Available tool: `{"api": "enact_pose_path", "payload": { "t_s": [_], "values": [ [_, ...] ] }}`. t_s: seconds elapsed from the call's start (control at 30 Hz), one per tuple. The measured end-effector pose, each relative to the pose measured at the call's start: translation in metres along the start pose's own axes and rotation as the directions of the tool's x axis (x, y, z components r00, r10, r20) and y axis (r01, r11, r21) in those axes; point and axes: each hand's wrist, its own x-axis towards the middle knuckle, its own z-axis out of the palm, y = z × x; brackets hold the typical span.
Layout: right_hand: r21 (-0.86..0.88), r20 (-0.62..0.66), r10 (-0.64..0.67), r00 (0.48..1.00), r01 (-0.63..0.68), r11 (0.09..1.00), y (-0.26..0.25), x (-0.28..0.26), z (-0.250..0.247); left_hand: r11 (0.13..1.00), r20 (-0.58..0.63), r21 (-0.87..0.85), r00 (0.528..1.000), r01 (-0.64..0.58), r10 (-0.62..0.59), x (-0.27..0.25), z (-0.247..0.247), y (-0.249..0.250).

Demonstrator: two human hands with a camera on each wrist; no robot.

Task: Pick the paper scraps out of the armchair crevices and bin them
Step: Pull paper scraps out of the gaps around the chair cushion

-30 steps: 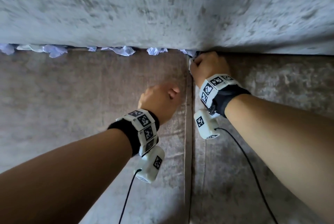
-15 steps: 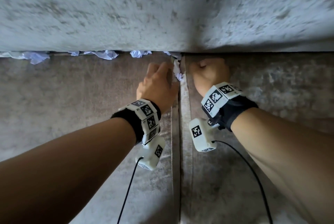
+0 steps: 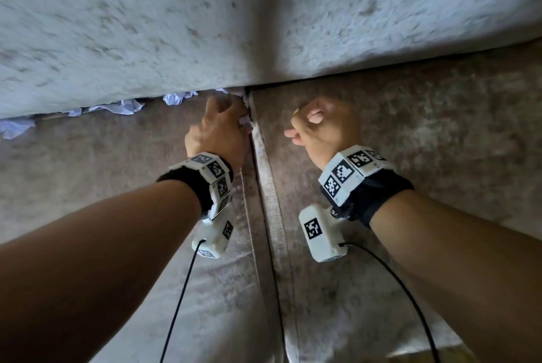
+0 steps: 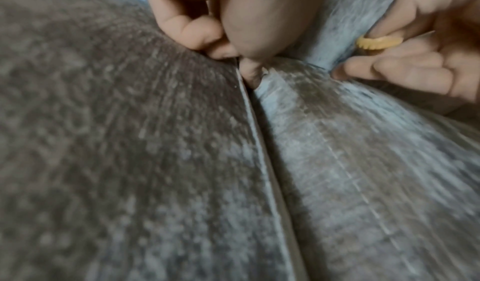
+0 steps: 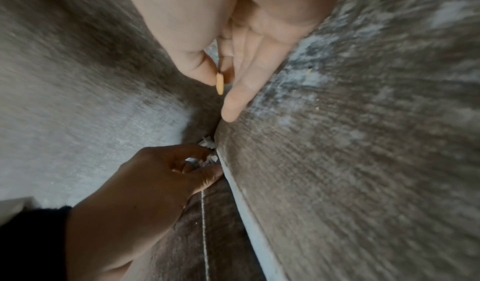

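Note:
A crumpled white paper scrap (image 3: 245,123) is wedged at the top of the seam between the two grey seat cushions. My left hand (image 3: 237,120) has its fingers curled round this scrap (image 5: 209,159), thumb and fingertips dug into the seam (image 4: 249,74). My right hand (image 3: 299,122) hovers just right of the seam, above the right cushion. It pinches a small yellow piece (image 5: 220,85) between thumb and finger, the other fingers loosely extended. More white scraps (image 3: 179,97) poke from the crevice under the backrest to the left.
The pale backrest (image 3: 264,19) overhangs the seats. The back crevice holds further scraps (image 3: 126,106) and one at far left (image 3: 14,128). The left cushion (image 3: 88,172) and right cushion (image 3: 425,128) are bare velvet. Black cables trail from both wrist cameras.
My left hand has gone forward to the top of the seam and taken hold of the scrap there. My right hand has drawn back from the crevice to the right, now with a yellow piece.

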Motion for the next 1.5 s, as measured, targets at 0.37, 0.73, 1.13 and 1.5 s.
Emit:
{"api": "enact_pose_path", "payload": {
  "t_s": [0.37,0.73,1.13,1.5],
  "values": [
    [-0.335,0.085,-0.152,0.985,0.172,0.926,-0.008,0.007,0.038,0.923,-0.103,-0.379,0.994,-0.071,0.035,-0.035,-0.004,-0.014],
    [-0.695,0.109,-0.315,0.943,0.299,0.654,-0.016,0.033,0.103,0.854,-0.026,-0.517,0.997,0.051,-0.076,-0.062,-0.016,-0.058],
    [-0.706,0.002,-0.249,0.968,0.178,0.686,-0.029,0.044,0.120,0.817,-0.058,-0.576,0.997,0.015,-0.059,-0.073,-0.009,-0.080],
    [-0.734,0.120,-0.308,0.944,0.294,0.612,-0.027,0.007,0.110,0.888,-0.080,-0.460,0.996,0.005,-0.048,-0.059,-0.022,-0.081]
  ]
}}
